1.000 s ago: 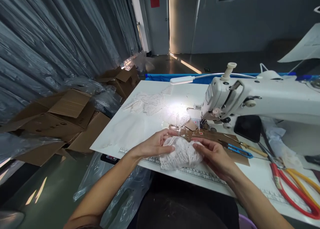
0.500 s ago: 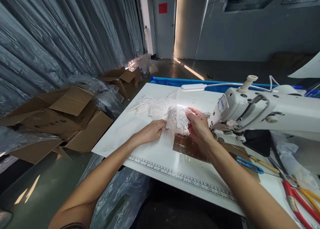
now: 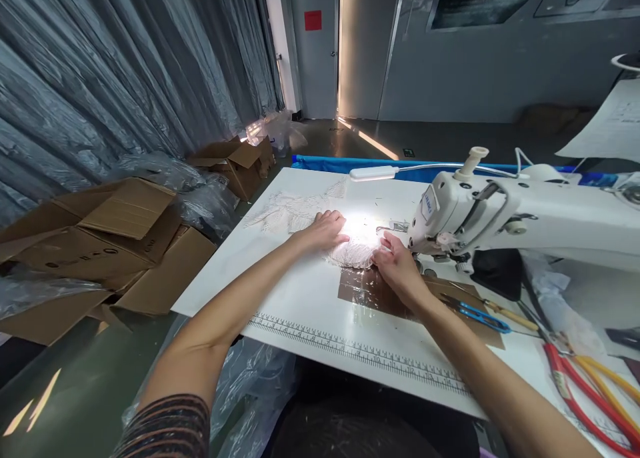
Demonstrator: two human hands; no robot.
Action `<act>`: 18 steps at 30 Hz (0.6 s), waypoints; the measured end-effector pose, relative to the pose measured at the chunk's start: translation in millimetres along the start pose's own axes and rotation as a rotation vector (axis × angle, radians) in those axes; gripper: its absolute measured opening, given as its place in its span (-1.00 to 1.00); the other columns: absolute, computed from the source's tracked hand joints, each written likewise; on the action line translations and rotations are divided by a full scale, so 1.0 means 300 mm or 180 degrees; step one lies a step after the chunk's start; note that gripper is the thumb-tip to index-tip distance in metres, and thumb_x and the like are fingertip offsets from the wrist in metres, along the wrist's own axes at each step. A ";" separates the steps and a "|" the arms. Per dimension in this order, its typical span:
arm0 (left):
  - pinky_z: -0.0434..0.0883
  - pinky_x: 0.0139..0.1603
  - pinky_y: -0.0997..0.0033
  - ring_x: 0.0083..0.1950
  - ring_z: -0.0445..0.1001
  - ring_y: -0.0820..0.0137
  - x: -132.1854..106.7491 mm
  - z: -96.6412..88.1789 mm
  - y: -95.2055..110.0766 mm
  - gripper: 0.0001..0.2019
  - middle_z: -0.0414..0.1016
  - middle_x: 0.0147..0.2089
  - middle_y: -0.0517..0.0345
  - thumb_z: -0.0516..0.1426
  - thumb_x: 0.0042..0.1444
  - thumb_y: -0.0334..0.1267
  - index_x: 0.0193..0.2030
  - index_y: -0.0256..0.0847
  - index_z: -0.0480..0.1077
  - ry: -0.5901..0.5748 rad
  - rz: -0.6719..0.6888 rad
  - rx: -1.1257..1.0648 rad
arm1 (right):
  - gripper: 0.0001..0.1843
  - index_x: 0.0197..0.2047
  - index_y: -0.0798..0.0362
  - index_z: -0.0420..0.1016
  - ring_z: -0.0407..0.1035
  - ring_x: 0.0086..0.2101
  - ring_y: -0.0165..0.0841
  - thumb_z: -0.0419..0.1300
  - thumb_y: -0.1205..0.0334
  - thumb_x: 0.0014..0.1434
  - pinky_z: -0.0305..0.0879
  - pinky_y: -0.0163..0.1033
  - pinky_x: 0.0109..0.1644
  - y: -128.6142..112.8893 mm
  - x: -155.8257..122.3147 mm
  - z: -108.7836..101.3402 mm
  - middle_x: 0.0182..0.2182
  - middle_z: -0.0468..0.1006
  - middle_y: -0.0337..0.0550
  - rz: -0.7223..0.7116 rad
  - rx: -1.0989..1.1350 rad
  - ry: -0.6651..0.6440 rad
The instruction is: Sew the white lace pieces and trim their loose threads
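Fabric (image 3: 351, 255), white, lacy and rumpled

From my distance I see the left grip (image 3: 327, 230) upon the white lace fabric (image 3: 353, 254), the right grip (image 3: 397, 265) touching its right edge (glare from the lamp (image 3: 373, 173) hides some detail). A sewing machine (image 3: 560, 208) stands near, on the worktop (image 3: 225, 271).

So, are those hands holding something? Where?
White lacy cloth: right hand at its right edge, left hand at its left side. Glare hides whether they grip.
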State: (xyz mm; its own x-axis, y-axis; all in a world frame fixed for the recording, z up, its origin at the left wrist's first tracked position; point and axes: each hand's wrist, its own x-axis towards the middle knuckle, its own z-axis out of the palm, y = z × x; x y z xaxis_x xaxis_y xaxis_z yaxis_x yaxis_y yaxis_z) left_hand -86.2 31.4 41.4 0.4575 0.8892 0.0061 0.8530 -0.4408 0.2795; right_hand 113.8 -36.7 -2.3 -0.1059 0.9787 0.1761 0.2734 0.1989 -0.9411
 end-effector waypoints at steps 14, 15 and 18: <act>0.14 -0.32 0.41 -0.38 0.26 0.38 -0.074 -0.057 0.077 -0.63 0.23 -0.51 0.24 0.24 -0.03 -0.11 -0.59 -0.17 0.11 0.0534 -0.0483 -0.0364 | -0.66 -0.17 0.20 0.60 0.39 -0.17 0.03 -0.02 0.32 0.30 0.38 0.16 -0.07 0.147 -0.277 -0.306 -0.23 0.56 0.23 -0.1392 -0.2562 0.0459; 0.12 -0.38 0.43 -0.42 0.24 0.41 -0.093 -0.073 0.099 -0.62 0.20 -0.54 0.26 0.22 -0.02 -0.09 -0.59 -0.17 0.11 0.0606 -0.0479 -0.0478 | -0.66 -0.18 0.22 0.60 0.39 -0.20 0.01 -0.02 0.35 0.30 0.38 0.16 -0.09 0.139 -0.280 -0.302 -0.25 0.56 0.24 -0.1456 -0.2493 0.0507; 0.15 -0.48 0.51 -0.49 0.21 0.49 -0.164 -0.117 0.150 -0.68 0.20 -0.56 0.32 0.15 0.08 -0.03 -0.52 -0.19 0.21 0.0835 -0.0437 -0.0896 | -0.68 -0.09 0.23 0.57 0.39 -0.14 -0.05 -0.01 0.40 0.28 0.40 0.08 -0.08 0.093 -0.301 -0.288 -0.15 0.55 0.25 -0.1319 -0.2600 0.0699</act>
State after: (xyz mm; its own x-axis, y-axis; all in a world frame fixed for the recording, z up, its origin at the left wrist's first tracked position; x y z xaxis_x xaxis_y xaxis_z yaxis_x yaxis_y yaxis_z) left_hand -79.2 -27.8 87.4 0.2336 0.9546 0.1851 0.7828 -0.2975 0.5466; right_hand 213.6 -115.0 -19.6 -0.1850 0.7931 0.5804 0.8490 0.4264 -0.3121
